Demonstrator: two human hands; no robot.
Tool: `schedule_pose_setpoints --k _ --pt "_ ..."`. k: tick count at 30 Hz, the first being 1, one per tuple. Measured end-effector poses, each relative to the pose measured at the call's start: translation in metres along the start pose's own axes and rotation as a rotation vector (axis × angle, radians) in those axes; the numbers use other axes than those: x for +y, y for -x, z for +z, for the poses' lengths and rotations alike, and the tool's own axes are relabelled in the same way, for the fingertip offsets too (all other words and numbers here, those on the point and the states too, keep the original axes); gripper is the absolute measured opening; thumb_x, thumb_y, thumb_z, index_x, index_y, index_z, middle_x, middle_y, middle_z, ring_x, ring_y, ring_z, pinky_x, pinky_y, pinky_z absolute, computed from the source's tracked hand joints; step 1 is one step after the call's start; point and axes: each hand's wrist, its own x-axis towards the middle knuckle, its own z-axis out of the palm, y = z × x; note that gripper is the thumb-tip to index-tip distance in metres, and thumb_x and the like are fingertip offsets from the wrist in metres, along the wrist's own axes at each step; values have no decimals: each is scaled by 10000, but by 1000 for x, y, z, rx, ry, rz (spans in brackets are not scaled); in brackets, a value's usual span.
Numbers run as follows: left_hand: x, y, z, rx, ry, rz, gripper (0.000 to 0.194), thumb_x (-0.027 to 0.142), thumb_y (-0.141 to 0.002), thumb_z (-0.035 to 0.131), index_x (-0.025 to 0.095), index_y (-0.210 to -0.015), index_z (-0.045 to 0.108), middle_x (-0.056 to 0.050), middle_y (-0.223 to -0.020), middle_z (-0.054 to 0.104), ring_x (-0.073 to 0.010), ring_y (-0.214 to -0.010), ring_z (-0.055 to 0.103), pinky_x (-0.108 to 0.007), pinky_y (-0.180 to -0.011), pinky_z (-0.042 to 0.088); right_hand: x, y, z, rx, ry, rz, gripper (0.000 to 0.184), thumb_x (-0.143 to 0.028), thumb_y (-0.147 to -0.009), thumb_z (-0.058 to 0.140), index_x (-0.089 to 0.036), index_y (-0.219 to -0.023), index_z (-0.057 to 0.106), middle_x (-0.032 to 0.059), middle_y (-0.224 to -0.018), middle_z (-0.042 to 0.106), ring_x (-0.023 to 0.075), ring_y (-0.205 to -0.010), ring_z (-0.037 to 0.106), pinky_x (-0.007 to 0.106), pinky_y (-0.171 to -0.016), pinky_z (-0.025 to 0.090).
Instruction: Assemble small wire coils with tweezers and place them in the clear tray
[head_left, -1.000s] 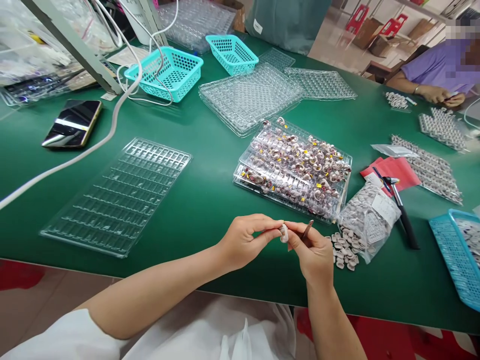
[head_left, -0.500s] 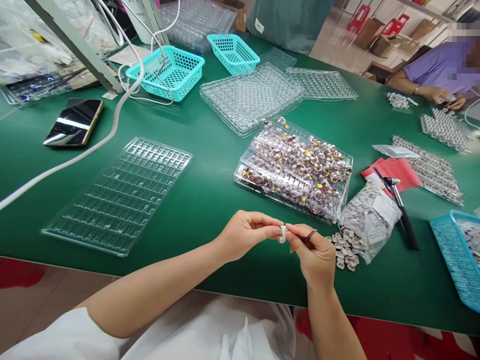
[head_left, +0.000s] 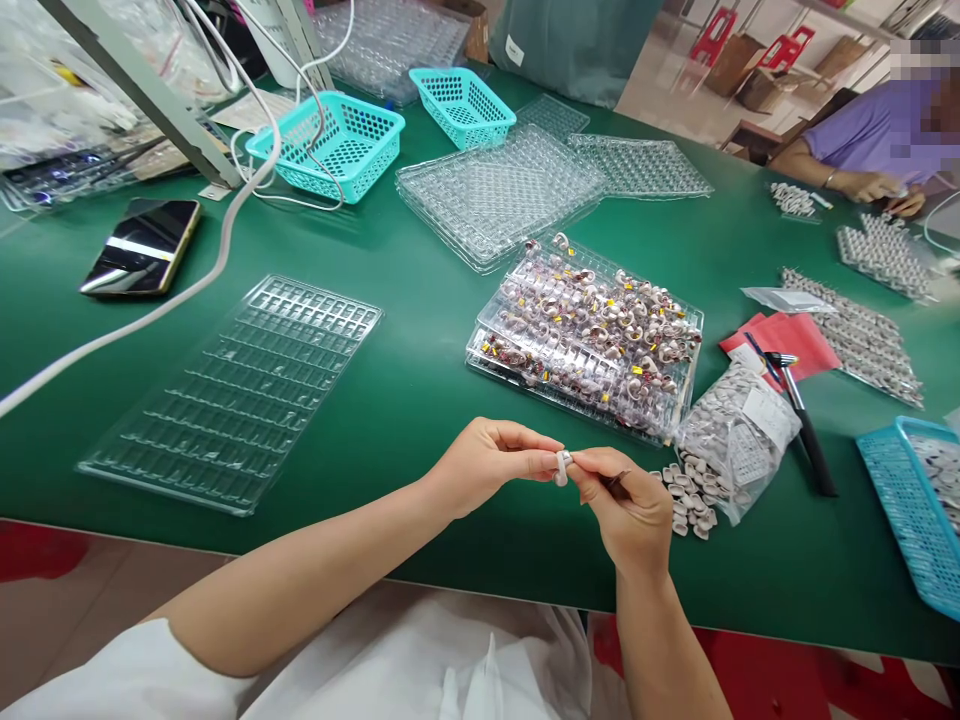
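Over the near edge of the green table [head_left: 420, 390], my left hand [head_left: 487, 468] and my right hand [head_left: 630, 510] meet. Both pinch a small white ring-shaped part [head_left: 562, 466] between their fingertips. My right hand also grips a thin brown tool [head_left: 616, 482] that lies low against its fingers. Just right of my hands lies a heap of loose white parts [head_left: 688, 498] spilling from a clear bag [head_left: 739, 435]. Behind my hands stands a stack of clear trays filled with wound parts [head_left: 592, 335]. An empty clear blister tray [head_left: 236, 395] lies to the left.
Two teal baskets [head_left: 330, 145] [head_left: 463, 105] and stacked clear trays [head_left: 499, 190] sit at the back. A phone [head_left: 142, 247] and a white cable [head_left: 202, 280] lie left. A black-handled tool [head_left: 804, 425], red paper [head_left: 787, 340] and a blue basket [head_left: 911, 510] lie right. Another person [head_left: 870, 150] works at the far right.
The brown tool in my right hand has tipped from sticking upward to lying low against the fingers. Both hands stay pinched on the white part, shifted slightly.
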Motion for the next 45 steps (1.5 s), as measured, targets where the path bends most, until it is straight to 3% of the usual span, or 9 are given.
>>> schedule_pose_setpoints --k 15,36,45 --pt "1 -1 -2 13 33 -101 236 267 -655 847 153 -852 786 -56 -770 777 -168 -750 723 -288 -788 585 1 -1 -2 -33 20 -6 116 -145 -832 679 -242 -895 695 25 -853 689 126 -627 593 238 -494 454" --pt "-5 -1 -1 56 40 -80 274 261 -649 849 124 -873 772 -61 -767 768 -169 -746 707 -301 -800 575 -3 -3 0 -50 14 164 37 -240 -839 675 -226 -873 673 30 -842 688 121 -599 573 235 -504 462" --pt "-7 -3 0 83 90 -122 277 240 -624 866 114 -849 764 -65 -761 765 -169 -743 712 -321 -810 579 -1 -1 0 -50 7 125 14 -216 -844 664 -216 -845 649 29 -845 668 114 -607 562 232 -504 450"
